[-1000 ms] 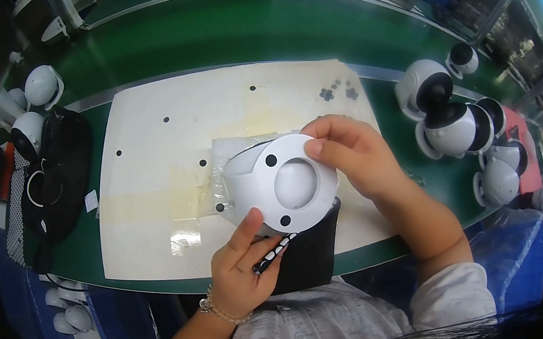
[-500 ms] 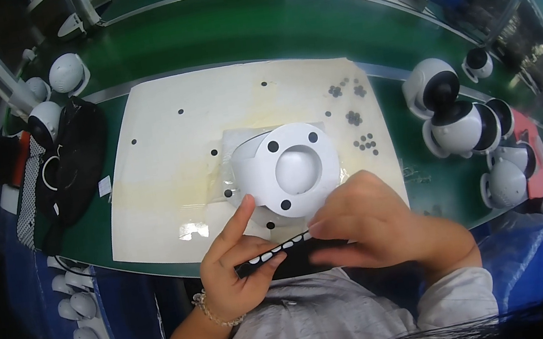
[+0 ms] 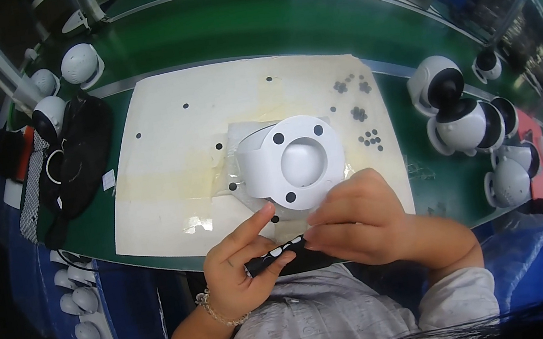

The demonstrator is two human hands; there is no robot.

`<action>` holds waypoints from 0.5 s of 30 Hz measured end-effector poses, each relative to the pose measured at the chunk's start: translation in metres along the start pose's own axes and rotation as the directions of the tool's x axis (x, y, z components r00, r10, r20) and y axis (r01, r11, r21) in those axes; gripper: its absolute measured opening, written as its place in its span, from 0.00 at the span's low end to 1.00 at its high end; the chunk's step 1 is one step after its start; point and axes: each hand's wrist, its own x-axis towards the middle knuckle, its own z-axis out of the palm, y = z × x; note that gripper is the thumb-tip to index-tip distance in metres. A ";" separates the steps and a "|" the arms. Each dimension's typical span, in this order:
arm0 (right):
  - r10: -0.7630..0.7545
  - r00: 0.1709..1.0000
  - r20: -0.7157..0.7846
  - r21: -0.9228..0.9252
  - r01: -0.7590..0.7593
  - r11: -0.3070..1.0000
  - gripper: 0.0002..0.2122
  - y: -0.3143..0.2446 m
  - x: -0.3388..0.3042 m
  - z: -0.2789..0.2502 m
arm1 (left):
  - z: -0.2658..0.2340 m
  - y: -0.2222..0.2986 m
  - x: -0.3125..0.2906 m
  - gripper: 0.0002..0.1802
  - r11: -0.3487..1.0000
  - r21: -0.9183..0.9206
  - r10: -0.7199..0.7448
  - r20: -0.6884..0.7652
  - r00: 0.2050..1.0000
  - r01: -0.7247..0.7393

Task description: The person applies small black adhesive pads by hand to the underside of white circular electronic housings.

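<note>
My left hand (image 3: 234, 269) is closed on a black sticker strip (image 3: 258, 265) with white spots along it, its index finger stretched toward a white camera housing. At the strip's right end, my right hand (image 3: 364, 222) has thumb and fingertips pinched together; anything small between them is hidden. Just beyond both hands, the white camera housing (image 3: 258, 171) lies with its round base facing up. That base has a wide circular recess (image 3: 304, 162) and three black round pads (image 3: 279, 138) around it.
The housing rests on a cream board (image 3: 164, 165) dotted with black round pads, several clustered at its right (image 3: 370, 139). White-and-black cameras (image 3: 458, 126) crowd the right side, some near a pink piece (image 3: 535, 152). A black bag (image 3: 82, 160) lies on the left; a green belt (image 3: 207, 30) runs behind.
My right thumb, blurred and lower before, has come up against the fingers at the strip's end. Less of the strip shows now. The whole scene has shifted slightly in view.
</note>
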 end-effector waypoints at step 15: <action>0.556 0.831 -0.003 0.160 -0.548 0.821 0.03 0.014 -0.016 0.001 | 0.012 -0.022 0.010 0.10 0.972 0.198 0.124 0.018 0.992 -0.125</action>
